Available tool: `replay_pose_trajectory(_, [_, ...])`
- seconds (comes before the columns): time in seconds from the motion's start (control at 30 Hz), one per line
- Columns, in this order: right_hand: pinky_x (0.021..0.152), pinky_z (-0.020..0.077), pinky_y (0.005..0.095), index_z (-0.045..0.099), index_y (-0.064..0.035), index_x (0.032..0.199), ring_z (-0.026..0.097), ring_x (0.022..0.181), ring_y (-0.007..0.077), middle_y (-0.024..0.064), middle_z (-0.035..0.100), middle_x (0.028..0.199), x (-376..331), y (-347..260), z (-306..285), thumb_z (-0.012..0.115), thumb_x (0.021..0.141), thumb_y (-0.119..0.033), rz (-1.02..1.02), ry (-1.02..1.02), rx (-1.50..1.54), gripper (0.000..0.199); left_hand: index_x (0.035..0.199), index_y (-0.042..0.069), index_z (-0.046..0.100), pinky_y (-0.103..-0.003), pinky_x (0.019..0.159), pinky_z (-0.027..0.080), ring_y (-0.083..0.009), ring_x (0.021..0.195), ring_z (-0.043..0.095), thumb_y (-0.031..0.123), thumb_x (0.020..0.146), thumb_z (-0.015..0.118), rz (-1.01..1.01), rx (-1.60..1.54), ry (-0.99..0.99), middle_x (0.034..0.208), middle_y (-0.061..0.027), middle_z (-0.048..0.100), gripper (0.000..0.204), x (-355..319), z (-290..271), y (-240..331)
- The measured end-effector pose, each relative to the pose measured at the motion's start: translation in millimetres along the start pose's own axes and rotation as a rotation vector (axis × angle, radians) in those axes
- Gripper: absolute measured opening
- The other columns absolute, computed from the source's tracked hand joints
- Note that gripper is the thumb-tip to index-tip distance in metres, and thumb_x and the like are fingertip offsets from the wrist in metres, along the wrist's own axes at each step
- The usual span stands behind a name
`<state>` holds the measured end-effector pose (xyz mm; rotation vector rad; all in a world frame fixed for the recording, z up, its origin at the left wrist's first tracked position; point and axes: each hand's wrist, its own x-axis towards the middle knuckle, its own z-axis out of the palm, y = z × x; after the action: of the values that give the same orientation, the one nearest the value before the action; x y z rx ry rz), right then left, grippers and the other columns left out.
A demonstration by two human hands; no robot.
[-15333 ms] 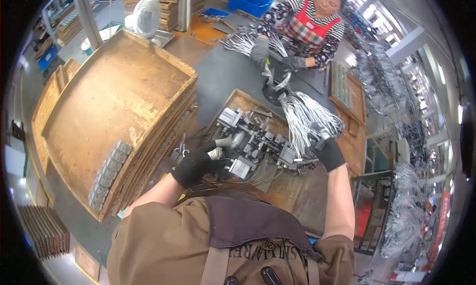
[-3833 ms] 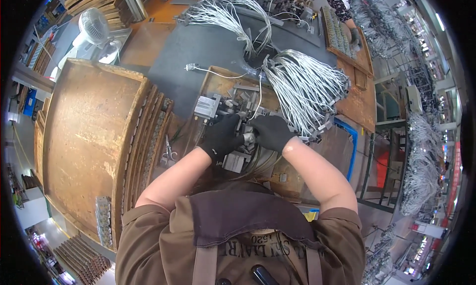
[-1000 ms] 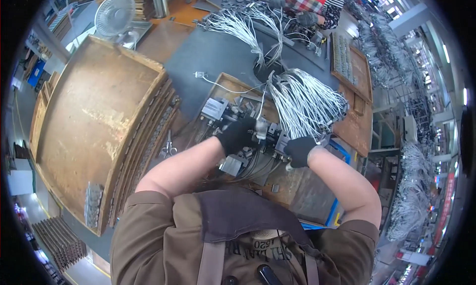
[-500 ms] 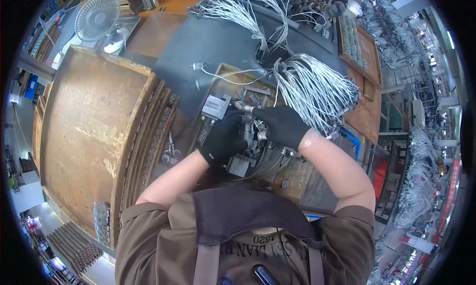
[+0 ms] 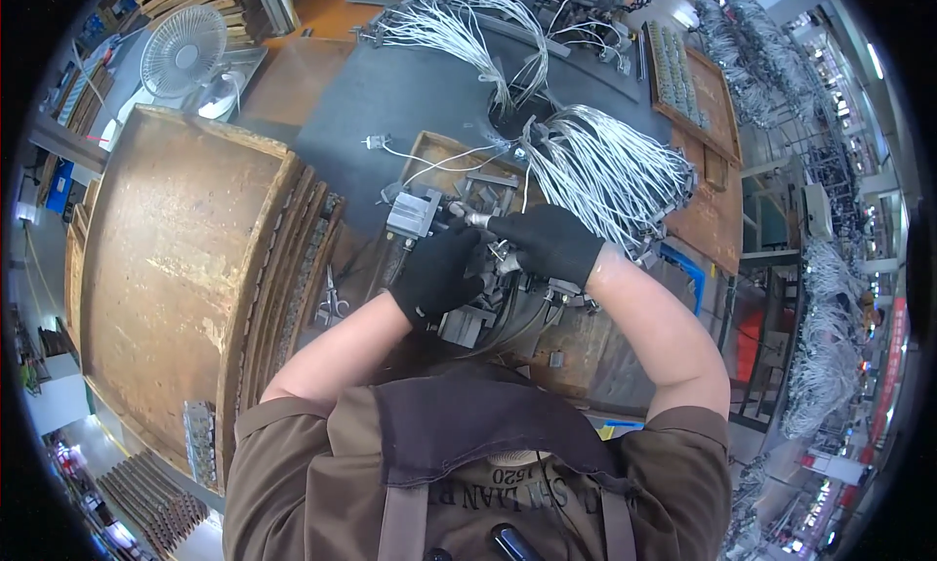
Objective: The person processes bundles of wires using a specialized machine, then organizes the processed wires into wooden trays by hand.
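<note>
My left hand [image 5: 438, 273], in a black glove, curls over the near left side of a small metal bench fixture [image 5: 491, 286]. My right hand [image 5: 552, 243], also gloved, reaches in from the right, thumb and fingers bent at the fixture. Its pale, bare or covered fingertips come close to my left fingers. Whatever they pinch is too small and hidden to make out. A silver metal block [image 5: 413, 213] stands left of the hands. Beyond, a white cable with a plug end [image 5: 376, 142] lies on the dark mat, and a second cable end rests beside the block.
A thick bundle of white cables [image 5: 610, 175] lies beyond my right hand; another bundle [image 5: 444, 34] is farther back. Stacked wooden trays [image 5: 185, 268] fill the left side. Scissors [image 5: 332, 297] lie between trays and fixture. A white fan [image 5: 183, 51] stands far left.
The view has shifted slightly. A second white cable end now shows beside the silver block. My hands stay at the fixture, with the right fingers slightly repositioned.
</note>
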<state>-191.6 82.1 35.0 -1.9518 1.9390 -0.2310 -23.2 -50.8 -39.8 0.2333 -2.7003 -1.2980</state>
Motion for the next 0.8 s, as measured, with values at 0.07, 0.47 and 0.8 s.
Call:
replay_pose_trajectory(0.07, [0.074, 0.0503, 0.0429, 0.042, -0.0179, 0.139, 0.064, 0.084, 0.0359, 0.0188, 0.065, 0.091, 3, -2, -3, 0.070, 0.076, -0.018, 0.054, -0.068, 0.009, 0.069, 0.117, 0.005, 0.055, -0.036, 0.087, 0.048, -0.0287, 0.101, 0.061, 0.015, 0.067, 0.074, 0.013, -0.045, 0.012, 0.111, -0.0137, 0.060, 0.054, 1, -2, -3])
replay_pose_trajectory(0.47, [0.076, 0.0500, 0.0440, 0.047, -0.0112, 0.132, 0.064, 0.089, 0.0360, 0.0196, 0.064, 0.103, 24, -15, 8, 0.058, 0.081, -0.012, 0.239, 0.037, 0.023, 0.052, 0.112, 0.002, 0.061, -0.034, 0.080, 0.048, -0.0222, 0.089, 0.060, 0.018, 0.078, 0.064, -0.154, -0.623, 0.012, 0.093, -0.0120, 0.063, 0.037, 30, 13, -33])
replay_pose_trajectory(0.8, [0.073, 0.0488, 0.0443, 0.061, -0.0051, 0.106, 0.063, 0.084, 0.0333, 0.0154, 0.063, 0.088, -15, -24, 34, 0.066, 0.070, -0.013, 0.168, 0.190, -0.034, 0.037, 0.118, 0.005, 0.060, -0.029, 0.075, 0.049, -0.0157, 0.086, 0.061, 0.015, 0.082, 0.063, -0.430, -0.903, -0.168, 0.095, -0.0083, 0.063, 0.038, 13, 16, -11])
